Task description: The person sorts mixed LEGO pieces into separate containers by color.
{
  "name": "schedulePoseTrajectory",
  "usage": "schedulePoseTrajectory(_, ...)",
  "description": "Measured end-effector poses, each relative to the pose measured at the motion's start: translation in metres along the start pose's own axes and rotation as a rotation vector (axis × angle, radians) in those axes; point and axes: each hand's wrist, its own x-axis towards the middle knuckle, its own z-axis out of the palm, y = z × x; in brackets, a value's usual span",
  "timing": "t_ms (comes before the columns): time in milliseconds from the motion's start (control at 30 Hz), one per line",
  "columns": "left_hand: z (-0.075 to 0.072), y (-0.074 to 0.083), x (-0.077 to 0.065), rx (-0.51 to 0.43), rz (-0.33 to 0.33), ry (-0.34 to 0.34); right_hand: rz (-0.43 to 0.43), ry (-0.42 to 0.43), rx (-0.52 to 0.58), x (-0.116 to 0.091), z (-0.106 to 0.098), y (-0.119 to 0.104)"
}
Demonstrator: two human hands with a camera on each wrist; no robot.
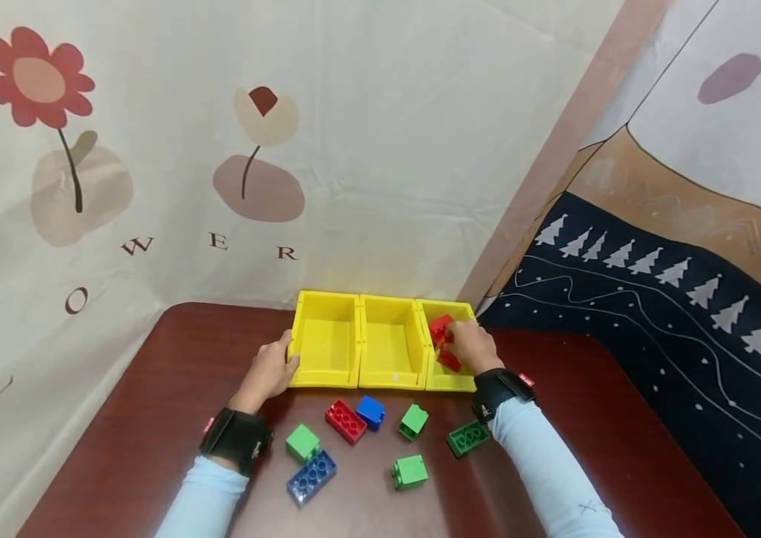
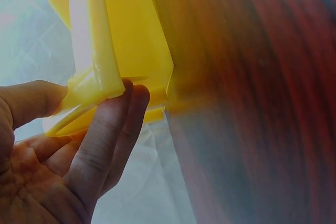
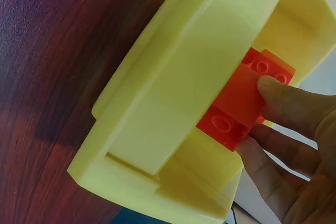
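A yellow tray of three joined compartments stands at the back of the table. My left hand grips its left end, and the left wrist view shows thumb and fingers pinching the yellow rim. Over the right compartment, my right hand holds a red toy building brick between thumb and fingers. Another red brick with round studs shows just beyond it in the same compartment. The fingers partly cover the red bricks, so their exact number cannot be told.
In front of the tray lie loose bricks: a red one, a blue one, light green ones, a dark blue one and a dark green one. A printed cloth hangs directly behind the table.
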Motion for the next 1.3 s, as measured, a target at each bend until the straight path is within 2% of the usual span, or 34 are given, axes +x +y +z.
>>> schedulePoseTrajectory(100,0.002,-0.001,-0.001,0.001,-0.003,-0.006,-0.021,0.034,-0.004,-0.006,-0.004,-0.003)
schedulePoseTrajectory(233,0.002,-0.002,-0.001,-0.006,-0.011,-0.002,-0.108,0.164,0.036,-0.02,-0.019,-0.021)
schedulePoseTrajectory(400,0.001,-0.003,-0.001,-0.008,-0.019,-0.002,-0.312,0.361,0.048,-0.05,-0.033,-0.062)
schedulePoseTrajectory(500,0.0,-0.003,0.0,-0.007,-0.011,-0.001,-0.443,0.42,0.01,-0.068,-0.03,-0.084)
schedulePoseTrajectory(667,0.001,-0.004,0.0,-0.004,-0.001,0.005,-0.564,0.361,0.017,-0.089,-0.01,-0.113)
schedulePoseTrajectory(833,0.003,-0.004,-0.001,-0.002,-0.003,-0.018,-0.603,0.32,0.043,-0.103,0.021,-0.127)
schedulePoseTrajectory(1000,0.003,-0.002,0.0,-0.014,-0.001,-0.006,-0.571,0.196,0.037,-0.112,0.047,-0.136)
schedulePoseTrajectory(1100,0.002,-0.001,0.0,-0.014,0.001,-0.002,-0.539,0.13,-0.007,-0.116,0.058,-0.138)
schedulePoseTrajectory(1300,0.0,-0.002,0.001,-0.01,0.005,0.008,-0.523,0.134,-0.087,-0.116,0.068,-0.141)
